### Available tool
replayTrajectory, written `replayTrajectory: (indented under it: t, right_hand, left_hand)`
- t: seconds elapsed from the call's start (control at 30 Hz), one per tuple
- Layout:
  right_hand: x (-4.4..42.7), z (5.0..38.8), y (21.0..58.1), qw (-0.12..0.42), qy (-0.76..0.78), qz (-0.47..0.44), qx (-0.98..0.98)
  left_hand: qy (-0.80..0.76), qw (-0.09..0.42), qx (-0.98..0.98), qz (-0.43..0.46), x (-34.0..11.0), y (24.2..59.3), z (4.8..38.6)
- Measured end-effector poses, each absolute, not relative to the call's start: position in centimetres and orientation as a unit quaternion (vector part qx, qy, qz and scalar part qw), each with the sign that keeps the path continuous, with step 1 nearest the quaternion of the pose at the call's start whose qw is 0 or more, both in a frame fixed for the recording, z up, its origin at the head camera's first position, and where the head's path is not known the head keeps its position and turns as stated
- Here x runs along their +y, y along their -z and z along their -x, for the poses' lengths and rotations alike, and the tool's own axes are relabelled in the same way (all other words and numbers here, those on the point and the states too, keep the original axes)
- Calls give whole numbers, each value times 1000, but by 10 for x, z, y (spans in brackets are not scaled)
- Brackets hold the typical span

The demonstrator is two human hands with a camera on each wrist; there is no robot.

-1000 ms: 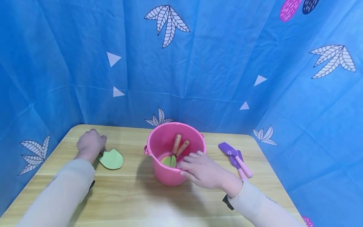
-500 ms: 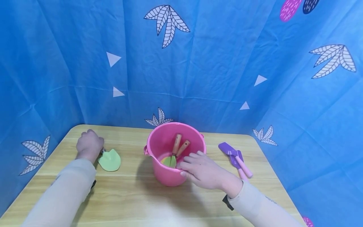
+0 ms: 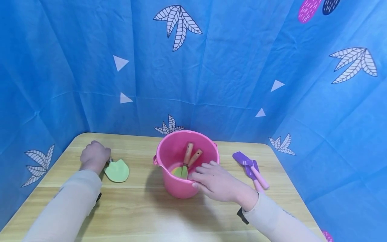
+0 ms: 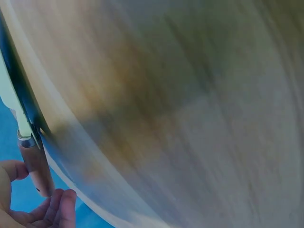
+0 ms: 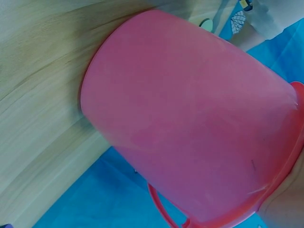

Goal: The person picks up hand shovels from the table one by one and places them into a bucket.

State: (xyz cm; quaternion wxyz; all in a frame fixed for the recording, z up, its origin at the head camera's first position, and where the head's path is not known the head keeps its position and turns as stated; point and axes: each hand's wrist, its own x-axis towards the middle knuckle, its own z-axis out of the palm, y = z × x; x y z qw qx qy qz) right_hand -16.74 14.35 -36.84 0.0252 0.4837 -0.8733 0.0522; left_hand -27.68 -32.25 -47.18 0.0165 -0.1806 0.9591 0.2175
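At the table's left, my left hand (image 3: 95, 155) is on the handle of a trowel with a light green blade (image 3: 117, 170). The left wrist view shows its wooden handle (image 4: 38, 166) between the thumb and the curled fingers. The trowel lies low at the tabletop. My right hand (image 3: 219, 181) grips the near right rim of a pink bucket (image 3: 181, 188), fingers over the rim and thumb outside. The bucket stands upright. Inside lean two tools with wooden handles (image 3: 188, 153) and a green blade (image 3: 180, 172). In the right wrist view, the bucket wall (image 5: 190, 109) hides the inside.
Two purple-bladed tools (image 3: 242, 158) with pink handles (image 3: 260, 177) lie crossed on the table right of the bucket. A blue patterned curtain (image 3: 229, 67) hangs behind and along the sides of the wooden table (image 3: 145, 222).
Over the last second, the trowel's blade has shifted slightly left and turned a little, with small movements of my left hand. My right hand and the bucket have stayed in place.
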Motion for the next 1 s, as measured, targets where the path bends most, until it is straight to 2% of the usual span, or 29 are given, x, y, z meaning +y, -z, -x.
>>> replayTrajectory:
  t: [0.37, 1.0]
  right_hand:
    - [144, 167, 369, 25, -57, -481, -874]
    - [144, 168, 368, 30, -59, -483, -873]
  left_hand:
    - [-217, 19, 964, 154, -321, 479, 278]
    - [-263, 13, 950, 166, -323, 478, 270]
